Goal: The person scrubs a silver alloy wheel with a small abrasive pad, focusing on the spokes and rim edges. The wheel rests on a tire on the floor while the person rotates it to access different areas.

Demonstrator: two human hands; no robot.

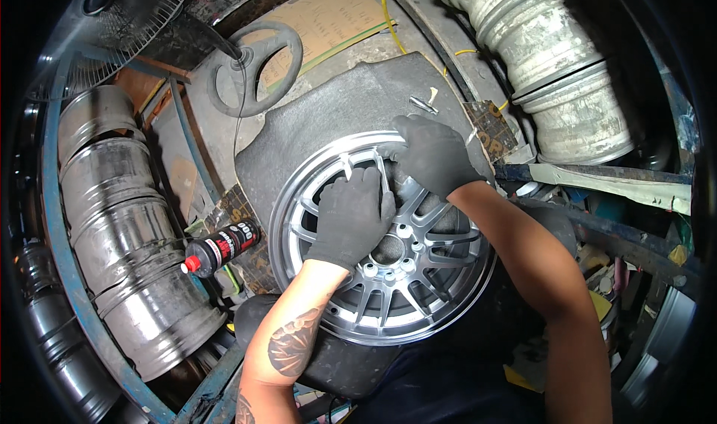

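Observation:
A silver multi-spoke car wheel rim [371, 298] lies face up, tilted toward me, on a grey mat. Both my hands wear dark grey gloves. My left hand [349, 219] rests over the upper left spokes, its fingers bent and pressed together. Whatever is under those fingertips is hidden. At the upper right edge of the wheel rim, my right hand [437, 155] is closed around the lip, its fingertips partly out of sight. Beside the wheel rim on the left lies a black bottle with a red cap [224, 246].
The grey mat [314, 114] covers the bench, with a small metal piece [423, 105] on it. Behind are a steering wheel [287, 58], cardboard [328, 21] and a fan [127, 28]. Stacked rims stand left [142, 252] and right [553, 66]. A blue metal frame [63, 222] runs along the left.

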